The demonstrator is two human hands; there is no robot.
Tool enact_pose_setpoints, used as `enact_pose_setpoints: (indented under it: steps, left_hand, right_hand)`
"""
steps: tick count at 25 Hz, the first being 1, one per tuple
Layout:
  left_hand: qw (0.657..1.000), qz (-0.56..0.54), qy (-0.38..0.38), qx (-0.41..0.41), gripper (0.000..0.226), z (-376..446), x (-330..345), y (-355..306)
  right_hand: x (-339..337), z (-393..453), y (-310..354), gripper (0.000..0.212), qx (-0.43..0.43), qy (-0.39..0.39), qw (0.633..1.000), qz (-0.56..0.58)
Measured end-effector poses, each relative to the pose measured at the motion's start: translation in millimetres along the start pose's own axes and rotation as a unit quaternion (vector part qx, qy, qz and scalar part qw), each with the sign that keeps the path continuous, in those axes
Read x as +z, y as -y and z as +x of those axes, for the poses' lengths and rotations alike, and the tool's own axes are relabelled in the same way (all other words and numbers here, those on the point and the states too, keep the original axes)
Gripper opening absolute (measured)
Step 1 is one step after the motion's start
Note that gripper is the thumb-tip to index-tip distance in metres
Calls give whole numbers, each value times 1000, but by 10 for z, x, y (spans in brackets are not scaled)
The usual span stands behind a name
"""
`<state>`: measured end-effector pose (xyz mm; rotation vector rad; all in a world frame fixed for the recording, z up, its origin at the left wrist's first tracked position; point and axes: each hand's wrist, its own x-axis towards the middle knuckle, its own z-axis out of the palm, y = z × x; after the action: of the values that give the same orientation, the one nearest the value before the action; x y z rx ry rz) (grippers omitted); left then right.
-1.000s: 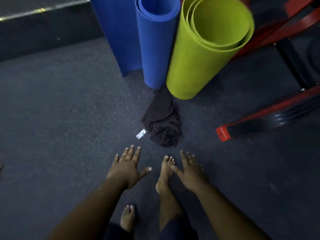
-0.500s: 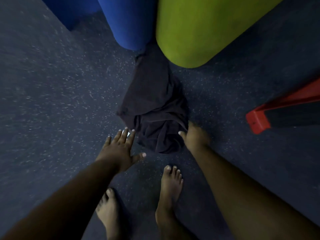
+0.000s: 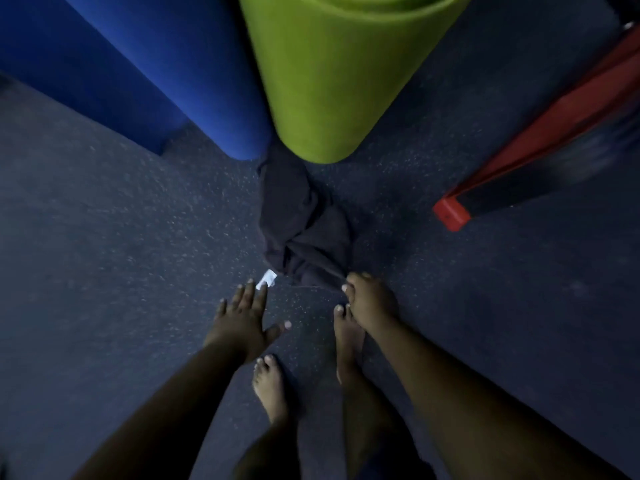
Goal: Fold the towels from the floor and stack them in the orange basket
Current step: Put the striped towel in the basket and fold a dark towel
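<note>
So the dark towel (image 3: 304, 223) is lying crumpled on the floor (image 3: 121, 237), its far end tucked right against the bottoms of the green rolled mat (image 3: 329, 74) and the blue rolled mat (image 3: 166, 71). The right hand (image 3: 372, 301) pinches the near corner of it, fingers curled on the fabric, probably because that's the easiest bit to grab from a bunched heap. The left hand (image 3: 244, 318) is spread flat with fingers straight, holding nothing, hovering just beside a small white tag (image 3: 266, 279), I'd guess ready to catch a second corner. Red frame (image 3: 540, 140) sits off to the right. No orange basket in view, so nothing's stacked yet.
</note>
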<state>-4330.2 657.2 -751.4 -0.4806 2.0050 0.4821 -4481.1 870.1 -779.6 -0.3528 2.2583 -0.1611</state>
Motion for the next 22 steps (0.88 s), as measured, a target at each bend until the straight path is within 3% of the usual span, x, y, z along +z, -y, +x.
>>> enact_pose_setpoints:
  steps: [5, 11, 16, 22]
  left_hand:
    - [995, 77, -21, 67, 105, -1672, -868, -314]
    - [961, 195, -80, 177, 106, -3014, -1327, -541]
    - [899, 316, -99, 285, 105, -3928, -1043, -840]
    - [804, 438, -86, 392, 103, -4723, -53, -1514]
  right_hand:
    - [-926, -1749, 451, 22, 49, -54, 992, 100]
    - [-1303, -3640, 673, 25, 96, -231, 954, 165]
    - [-908, -5162, 506, 22, 184, -325, 887, 270]
    - [-97, -6647, 12, 26, 317, -397, 798, 323]
